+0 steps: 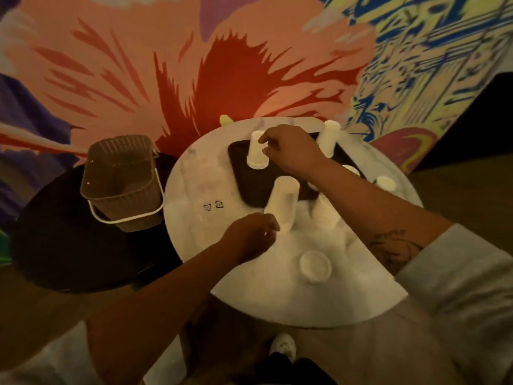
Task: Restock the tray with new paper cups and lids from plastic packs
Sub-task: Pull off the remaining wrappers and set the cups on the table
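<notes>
A black tray (251, 187) lies on the round white table (194, 218). On its far left corner stands a short stack of upside-down white paper cups (256, 151); my right hand (291, 151) pinches its top with thumb and fingers. A taller cup stack (283, 201) stands at the tray's near edge, and my left hand (254, 236) grips its base. Another tall stack (329, 137) stands at the tray's far right. A shorter cup stack (324, 212) sits beside my right forearm. A white lid pile (315, 266) rests on the table near me.
A brown woven basket with a white handle (122, 179) sits on a dark round side table (63, 234) to the left. More white lids (385, 183) lie at the table's right edge. A painted mural wall rises behind. My shoe (283, 345) shows below the table.
</notes>
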